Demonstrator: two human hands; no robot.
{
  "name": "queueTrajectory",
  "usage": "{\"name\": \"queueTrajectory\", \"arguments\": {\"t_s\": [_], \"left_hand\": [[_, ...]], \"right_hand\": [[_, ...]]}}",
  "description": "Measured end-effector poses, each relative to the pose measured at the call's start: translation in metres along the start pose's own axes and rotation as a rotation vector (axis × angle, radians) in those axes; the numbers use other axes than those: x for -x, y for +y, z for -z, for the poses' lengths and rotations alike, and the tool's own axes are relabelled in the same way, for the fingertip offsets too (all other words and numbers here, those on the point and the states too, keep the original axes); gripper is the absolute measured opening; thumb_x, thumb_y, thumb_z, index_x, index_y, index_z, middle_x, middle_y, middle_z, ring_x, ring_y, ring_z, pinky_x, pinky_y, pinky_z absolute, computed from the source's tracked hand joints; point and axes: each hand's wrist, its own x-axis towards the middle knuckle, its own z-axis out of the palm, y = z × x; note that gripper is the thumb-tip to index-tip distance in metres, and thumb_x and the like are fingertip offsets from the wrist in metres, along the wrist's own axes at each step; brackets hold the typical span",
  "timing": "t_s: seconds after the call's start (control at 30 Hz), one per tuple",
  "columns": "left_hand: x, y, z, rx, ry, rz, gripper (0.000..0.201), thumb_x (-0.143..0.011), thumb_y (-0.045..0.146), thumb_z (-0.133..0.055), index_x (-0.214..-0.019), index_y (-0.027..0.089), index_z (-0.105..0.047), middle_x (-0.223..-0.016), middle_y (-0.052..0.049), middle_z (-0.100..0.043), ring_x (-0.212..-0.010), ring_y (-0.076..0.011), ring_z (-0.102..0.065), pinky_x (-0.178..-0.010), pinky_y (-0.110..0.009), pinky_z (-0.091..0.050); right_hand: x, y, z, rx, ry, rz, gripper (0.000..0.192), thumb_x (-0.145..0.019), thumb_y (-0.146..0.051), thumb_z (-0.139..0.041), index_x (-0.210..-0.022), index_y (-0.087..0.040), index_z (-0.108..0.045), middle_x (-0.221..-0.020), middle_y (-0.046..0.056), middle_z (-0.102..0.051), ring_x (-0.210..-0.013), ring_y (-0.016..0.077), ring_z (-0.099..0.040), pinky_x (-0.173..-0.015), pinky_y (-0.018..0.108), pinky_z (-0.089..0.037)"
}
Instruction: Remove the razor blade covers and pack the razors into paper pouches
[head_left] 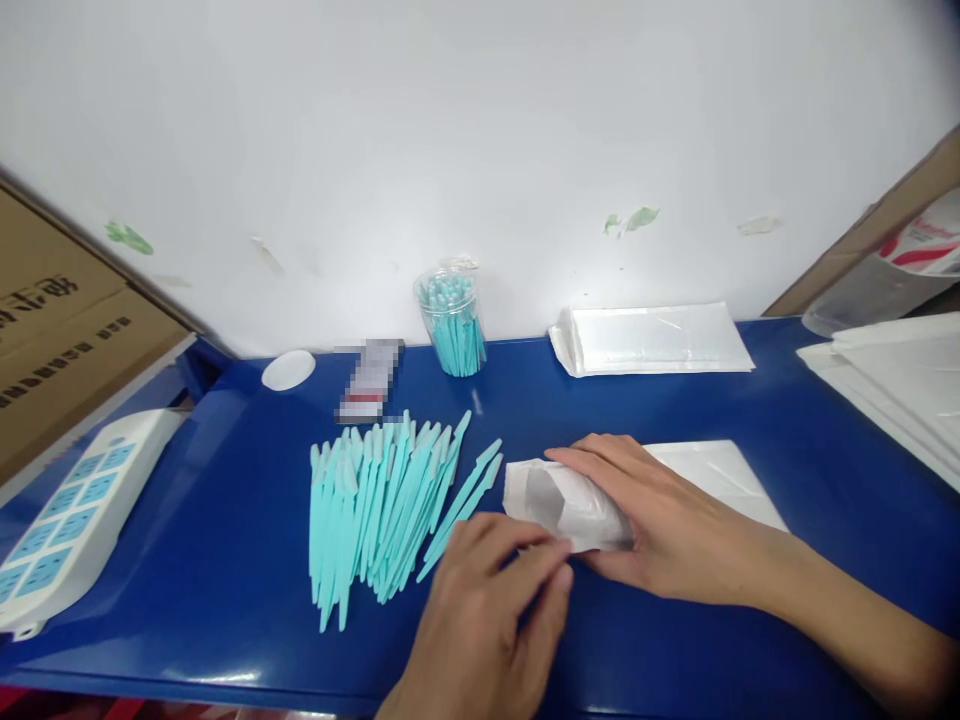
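Observation:
A white padded mailer [589, 512] is in my right hand [667, 515], squeezed so that its mouth gapes toward the left. My left hand [484, 615] pinches the lower lip of that mouth between fingers and thumb. What lies inside the mailer I cannot make out. Left of it, a pile of teal eyebrow razors [379, 515] with pale blade covers is spread on the blue table [225, 560]. Two razors lie slightly apart on the pile's right side, near my left fingers. Another flat white mailer [720, 480] lies partly behind my right wrist.
Against the wall stands a clear plastic cup [459, 340] of teal razors. Beside it are a blurred-out phone-like object [370, 382] and a white round lid [289, 370]. More mailers [660, 340] lie at the back and right. A power strip [82, 510] and cardboard box [67, 330] are left.

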Motion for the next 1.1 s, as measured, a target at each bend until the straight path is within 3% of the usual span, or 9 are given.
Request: {"name": "queueTrajectory", "arguments": {"t_s": [0.07,0.17,0.27,0.4,0.67,0.8,0.93,1.03,1.1], "left_hand": [[0.002,-0.005,0.004,0.018,-0.069,-0.004,0.025,-0.101,0.017,-0.064,-0.119,0.026,-0.077,-0.108,-0.004,-0.079,-0.097,-0.0175,-0.074,-0.087,-0.030,-0.063],[-0.006,-0.020,0.013,-0.298,-0.104,0.163,0.024,-0.102,0.021,-0.063,-0.123,0.020,-0.076,-0.117,-0.009,-0.080,-0.100,-0.0218,-0.078,-0.086,-0.034,-0.065],[-0.022,-0.031,0.017,-0.558,-0.286,0.279,0.028,-0.099,0.016,-0.065,-0.126,0.016,-0.074,-0.122,-0.013,-0.079,-0.100,-0.0285,-0.079,-0.080,-0.038,-0.065],[-0.041,-0.027,0.015,-0.643,-0.399,0.351,0.025,-0.096,0.011,-0.065,-0.118,0.015,-0.076,-0.111,-0.015,-0.080,-0.088,-0.0319,-0.080,-0.071,-0.040,-0.063],[-0.056,-0.025,0.016,-0.674,-0.501,0.433,0.020,-0.097,0.017,-0.063,-0.110,0.016,-0.078,-0.103,-0.013,-0.080,-0.089,-0.0352,-0.079,-0.073,-0.043,-0.058],[-0.061,-0.028,0.013,-0.659,-0.463,0.451,0.023,-0.097,0.016,-0.058,-0.096,0.015,-0.081,-0.098,-0.015,-0.080,-0.089,-0.0379,-0.078,-0.075,-0.045,-0.056],[-0.061,-0.028,0.016,-0.585,-0.351,0.479,0.024,-0.096,0.017,-0.059,-0.085,0.016,-0.080,-0.091,-0.014,-0.080,-0.085,-0.0360,-0.078,-0.074,-0.044,-0.056],[-0.057,-0.025,0.030,-0.472,-0.215,0.530,0.019,-0.099,0.029,-0.061,-0.092,0.021,-0.077,-0.085,-0.006,-0.080,-0.078,-0.0266,-0.079,-0.068,-0.035,-0.059],[-0.053,-0.021,0.037,-0.250,0.000,0.590,0.023,-0.099,0.044,-0.064,-0.098,0.022,-0.073,-0.082,-0.002,-0.079,-0.076,-0.0217,-0.080,-0.065,-0.028,-0.061]], "right_hand": [[-0.001,0.005,0.001,0.026,-0.030,-0.015,0.077,-0.084,-0.021,-0.068,-0.157,-0.021,-0.044,-0.138,0.016,-0.062,-0.127,0.0374,-0.060,-0.108,0.059,-0.050],[-0.004,0.014,0.009,0.028,-0.070,-0.049,0.085,-0.083,-0.026,-0.069,-0.162,-0.024,-0.038,-0.142,0.015,-0.059,-0.132,0.0391,-0.058,-0.114,0.064,-0.043],[-0.009,0.019,0.020,-0.009,-0.108,-0.083,0.091,-0.084,-0.033,-0.071,-0.166,-0.026,-0.033,-0.142,0.014,-0.058,-0.131,0.0380,-0.057,-0.115,0.062,-0.042],[-0.007,0.026,0.023,-0.043,-0.119,-0.117,0.093,-0.085,-0.038,-0.071,-0.168,-0.026,-0.031,-0.141,0.014,-0.057,-0.128,0.0371,-0.057,-0.112,0.061,-0.045],[0.003,0.035,0.014,-0.051,-0.094,-0.137,0.100,-0.088,-0.046,-0.071,-0.172,-0.028,-0.022,-0.146,0.014,-0.056,-0.134,0.0379,-0.052,-0.113,0.057,-0.046],[0.004,0.034,0.011,-0.044,-0.089,-0.140,0.100,-0.089,-0.051,-0.070,-0.173,-0.029,-0.020,-0.148,0.013,-0.055,-0.138,0.0392,-0.049,-0.116,0.059,-0.043],[0.005,0.033,0.009,-0.035,-0.091,-0.146,0.099,-0.090,-0.050,-0.070,-0.173,-0.029,-0.020,-0.147,0.014,-0.056,-0.139,0.0396,-0.050,-0.119,0.061,-0.040],[0.004,0.031,0.010,-0.073,-0.081,-0.161,0.101,-0.090,-0.051,-0.069,-0.173,-0.033,-0.014,-0.150,0.012,-0.055,-0.141,0.0404,-0.049,-0.119,0.062,-0.040],[0.004,0.028,0.011,-0.107,-0.068,-0.166,0.103,-0.091,-0.054,-0.069,-0.173,-0.035,-0.010,-0.156,0.012,-0.052,-0.146,0.0420,-0.047,-0.120,0.064,-0.039]]}}
